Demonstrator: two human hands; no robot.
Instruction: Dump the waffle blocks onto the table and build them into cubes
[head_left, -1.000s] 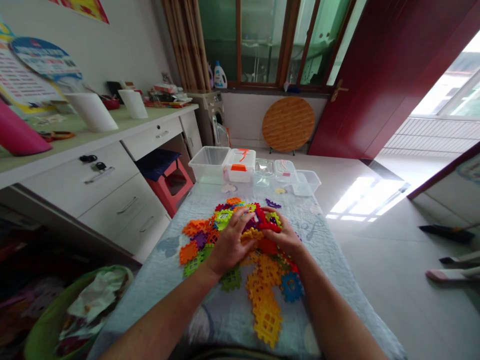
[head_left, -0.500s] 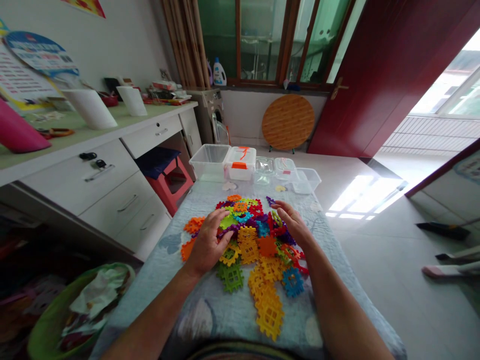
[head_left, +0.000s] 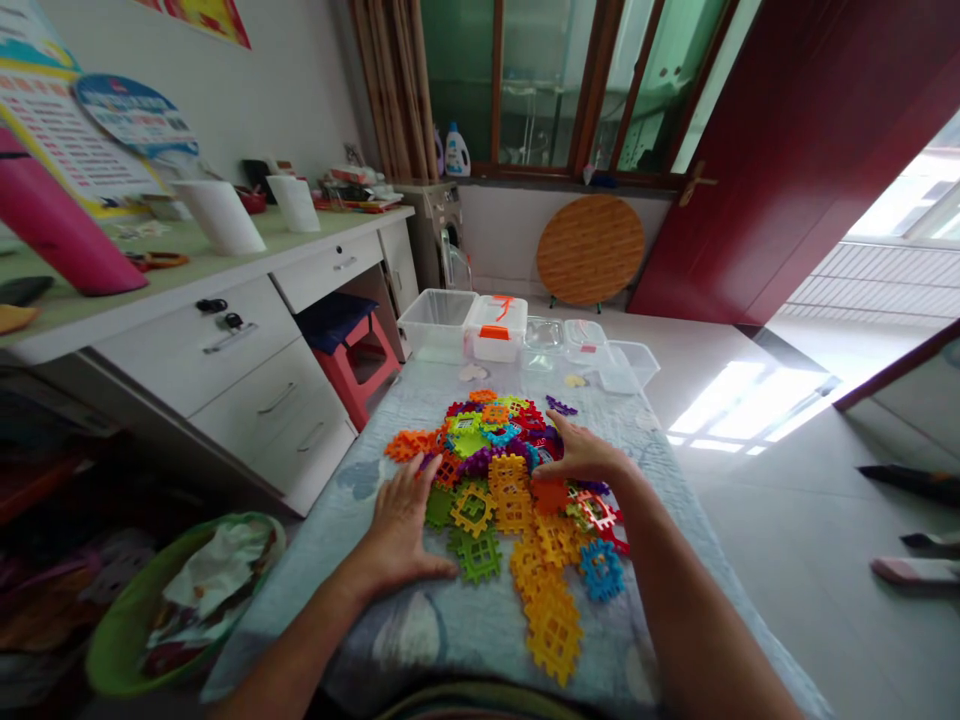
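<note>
Compared with half a second ago, the left hand is drawn back from the pile of notched plastic pieces toward the near left corner of the table, and the thumb of the right hand is stretched further inward. The pile itself is heaped about the middle of the cloth-covered top. The left hand is held spread, palm down, its thumb parted widely from the fingers and laid just beside a green piece; the fingertips are placed at the pile's left flank, though whether anything is pressed there cannot be told. The right hand is likewise held spread at the right flank, its thumb set near an orange-red square. Beyond its fingertips, toward the far edge, a purple piece is left apart from the heap. A trail of yellow pieces is strung toward the near edge, flanked on its right by a blue piece. Along the far edge are lined an open clear bin at the left corner, a lidded box with an orange latch, and smaller clear containers.
</note>
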